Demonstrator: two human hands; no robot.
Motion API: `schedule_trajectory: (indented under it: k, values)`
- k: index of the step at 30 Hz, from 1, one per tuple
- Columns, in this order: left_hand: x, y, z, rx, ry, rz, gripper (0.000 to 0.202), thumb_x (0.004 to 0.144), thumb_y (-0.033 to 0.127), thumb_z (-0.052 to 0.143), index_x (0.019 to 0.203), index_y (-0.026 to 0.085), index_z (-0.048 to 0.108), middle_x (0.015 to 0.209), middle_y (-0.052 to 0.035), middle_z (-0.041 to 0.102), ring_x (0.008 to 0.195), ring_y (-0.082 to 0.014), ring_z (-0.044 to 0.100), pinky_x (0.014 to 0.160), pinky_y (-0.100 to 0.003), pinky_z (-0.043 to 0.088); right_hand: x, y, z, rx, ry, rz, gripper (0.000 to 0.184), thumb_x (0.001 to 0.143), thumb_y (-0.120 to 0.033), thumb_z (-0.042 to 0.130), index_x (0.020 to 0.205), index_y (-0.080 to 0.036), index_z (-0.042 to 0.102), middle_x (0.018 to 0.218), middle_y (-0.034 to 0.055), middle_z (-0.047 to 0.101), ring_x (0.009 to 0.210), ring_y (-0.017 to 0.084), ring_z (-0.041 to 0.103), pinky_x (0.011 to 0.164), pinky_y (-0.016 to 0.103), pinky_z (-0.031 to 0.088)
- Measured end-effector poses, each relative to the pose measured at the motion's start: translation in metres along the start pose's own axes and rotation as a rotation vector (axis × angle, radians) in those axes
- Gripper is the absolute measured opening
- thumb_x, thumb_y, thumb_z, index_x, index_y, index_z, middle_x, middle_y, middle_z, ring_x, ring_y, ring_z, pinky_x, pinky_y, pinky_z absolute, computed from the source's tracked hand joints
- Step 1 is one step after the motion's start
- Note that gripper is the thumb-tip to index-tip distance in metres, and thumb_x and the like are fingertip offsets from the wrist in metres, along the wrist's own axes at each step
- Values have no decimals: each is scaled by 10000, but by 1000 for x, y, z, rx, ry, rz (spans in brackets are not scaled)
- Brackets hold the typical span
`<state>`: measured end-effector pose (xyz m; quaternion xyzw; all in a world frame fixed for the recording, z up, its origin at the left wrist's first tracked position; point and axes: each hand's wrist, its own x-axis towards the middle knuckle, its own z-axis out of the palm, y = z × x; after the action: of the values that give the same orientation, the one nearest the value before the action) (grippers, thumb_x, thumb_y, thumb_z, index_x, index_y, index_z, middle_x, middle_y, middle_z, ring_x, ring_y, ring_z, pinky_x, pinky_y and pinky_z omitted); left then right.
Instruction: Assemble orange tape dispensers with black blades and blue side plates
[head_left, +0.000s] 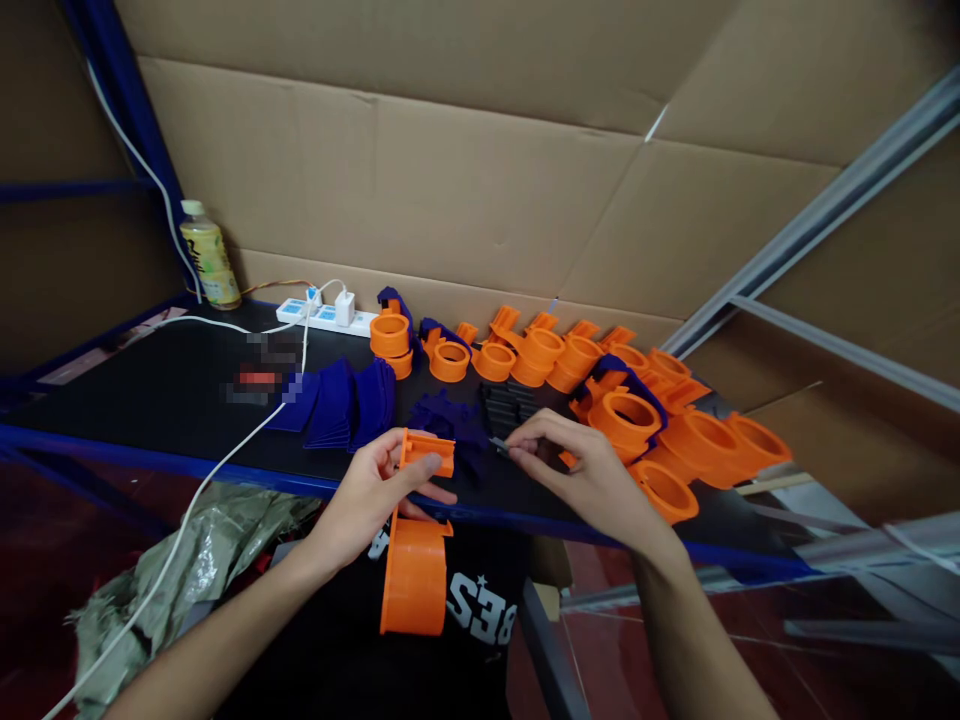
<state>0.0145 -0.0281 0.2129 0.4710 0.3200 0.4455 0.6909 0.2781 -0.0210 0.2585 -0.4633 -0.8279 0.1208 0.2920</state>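
Observation:
My left hand [375, 495] grips an orange plastic cylinder part [416, 545] by its upper tab, holding it over the table's front edge above my lap. My right hand [581, 470] pinches a small dark flat piece [498, 444] between thumb and fingers, just right of the orange part. Right behind it lie a heap of dark purple pieces [450, 415] and a stack of small black pieces [508, 405].
Many orange ring parts [630, 415] crowd the black table [150, 400] at the middle and right. Purple flat sheets [345, 400] lie left of centre. A power strip [326, 315], white cable [225, 460] and a drink bottle [210, 255] sit at the back left. Cardboard walls stand behind.

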Motion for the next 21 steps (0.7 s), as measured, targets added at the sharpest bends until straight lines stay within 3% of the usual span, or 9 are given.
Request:
schedule_trajectory:
  k: [3,6,9,13,16,21]
  values:
    - [1,-4,2,5,-23,-31,483,814,444,787,1169,168,611,1045,-111,746,896,-301,783,610,-308,635,7,-28,-1,111,-43,-61,143,971,-314,615,977,-215,719,884,45,652,764,150,598,699,267,499]
    - [1,-7,3,2,-53,-61,564,785,438,814,1229,159,603,1017,-122,762,904,-307,780,602,-305,634,14,-41,6,92,-106,-88,154,982,-306,602,989,-217,728,914,54,658,812,158,610,742,277,502]
    - [1,-9,4,-2,-61,-72,591,767,425,831,1243,156,607,1028,-129,764,895,-308,782,608,-314,637,19,-41,11,59,-136,-81,164,986,-303,591,993,-216,730,905,54,663,807,163,614,737,284,502]
    - [2,-10,3,-2,-14,-58,585,764,445,828,1227,155,620,1020,-125,764,880,-306,784,607,-317,637,20,-41,5,79,-75,-60,166,979,-320,605,984,-217,734,898,55,672,786,163,617,715,282,506]
    - [2,-10,4,-1,-25,-61,575,770,439,825,1226,155,620,1028,-124,760,872,-301,784,623,-326,639,20,-42,3,96,-128,-51,173,977,-331,607,985,-221,740,878,47,672,753,154,607,690,273,502]
    - [0,-10,8,44,-74,-71,509,782,407,821,1177,158,621,1006,-106,746,831,-269,786,606,-283,625,20,-41,19,90,-142,-41,152,968,-315,620,983,-223,740,869,38,669,762,149,604,683,259,495]
